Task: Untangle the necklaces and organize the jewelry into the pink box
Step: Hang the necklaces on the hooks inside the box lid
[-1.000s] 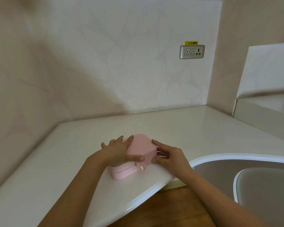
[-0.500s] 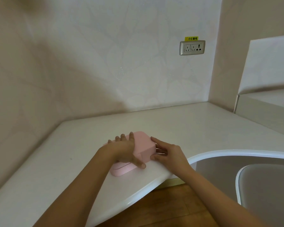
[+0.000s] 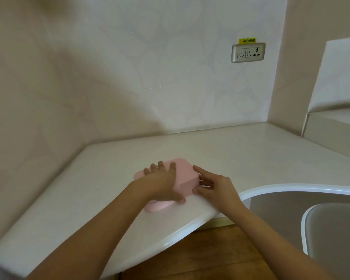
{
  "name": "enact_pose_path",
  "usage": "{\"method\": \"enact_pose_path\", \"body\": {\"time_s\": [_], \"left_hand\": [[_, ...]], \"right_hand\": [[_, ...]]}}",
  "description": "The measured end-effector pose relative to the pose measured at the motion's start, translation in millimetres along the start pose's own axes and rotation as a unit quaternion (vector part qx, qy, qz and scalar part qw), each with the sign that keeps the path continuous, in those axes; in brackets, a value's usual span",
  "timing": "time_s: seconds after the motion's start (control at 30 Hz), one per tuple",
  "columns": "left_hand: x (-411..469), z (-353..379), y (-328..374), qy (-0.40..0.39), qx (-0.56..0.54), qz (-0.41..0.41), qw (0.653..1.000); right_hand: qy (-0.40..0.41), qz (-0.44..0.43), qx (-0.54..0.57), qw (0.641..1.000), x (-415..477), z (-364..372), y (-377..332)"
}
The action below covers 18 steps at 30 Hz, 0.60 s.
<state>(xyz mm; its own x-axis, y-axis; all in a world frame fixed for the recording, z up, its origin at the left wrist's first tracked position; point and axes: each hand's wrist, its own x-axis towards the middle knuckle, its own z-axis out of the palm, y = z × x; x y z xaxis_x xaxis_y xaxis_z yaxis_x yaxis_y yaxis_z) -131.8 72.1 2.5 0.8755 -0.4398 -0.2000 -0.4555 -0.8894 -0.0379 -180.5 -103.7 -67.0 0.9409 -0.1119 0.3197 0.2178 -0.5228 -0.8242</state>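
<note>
The pink box (image 3: 187,174) lies closed on the white counter (image 3: 240,158), near its front edge. My left hand (image 3: 162,182) lies flat on the lid, fingers stretched toward the back and thumb down over the front edge. My right hand (image 3: 214,185) touches the box's right side with straight fingers, its thumb at the lower front corner. The snap on the front is hidden under my left thumb. No necklaces or other jewelry are in view.
The counter sits in a wall corner, with a socket plate (image 3: 248,52) on the back wall. A curved white rim (image 3: 303,187) bounds the counter on the right, a grey chair back (image 3: 335,235) below it. Wooden floor (image 3: 200,257) shows under the front edge.
My left hand slid further over the lid and its thumb now covers the snap. The box shifted slightly back and left. My right hand stayed against its right side.
</note>
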Motion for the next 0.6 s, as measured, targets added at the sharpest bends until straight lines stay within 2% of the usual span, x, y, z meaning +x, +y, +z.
{"method": "enact_pose_path", "body": {"time_s": [0.13,0.33,0.5,0.6], "left_hand": [[-2.6,1.8,-2.2,0.012,0.008,0.018,1.0],[0.8,19.3,-13.2,0.081,0.018,0.063,0.995],[9.5,18.1,-15.9,0.097,0.025,-0.019,0.995],[18.4,14.1,-27.8,0.088,0.016,-0.024,0.996]], "right_hand": [[0.001,0.001,0.008,1.0,-0.3,0.2,0.4],[0.001,0.004,0.021,1.0,0.2,-0.2,-1.2],[-0.085,0.025,0.008,0.996,12.1,-14.6,-10.6],[-0.107,0.055,-0.108,0.987,28.6,-22.7,-4.5]]}}
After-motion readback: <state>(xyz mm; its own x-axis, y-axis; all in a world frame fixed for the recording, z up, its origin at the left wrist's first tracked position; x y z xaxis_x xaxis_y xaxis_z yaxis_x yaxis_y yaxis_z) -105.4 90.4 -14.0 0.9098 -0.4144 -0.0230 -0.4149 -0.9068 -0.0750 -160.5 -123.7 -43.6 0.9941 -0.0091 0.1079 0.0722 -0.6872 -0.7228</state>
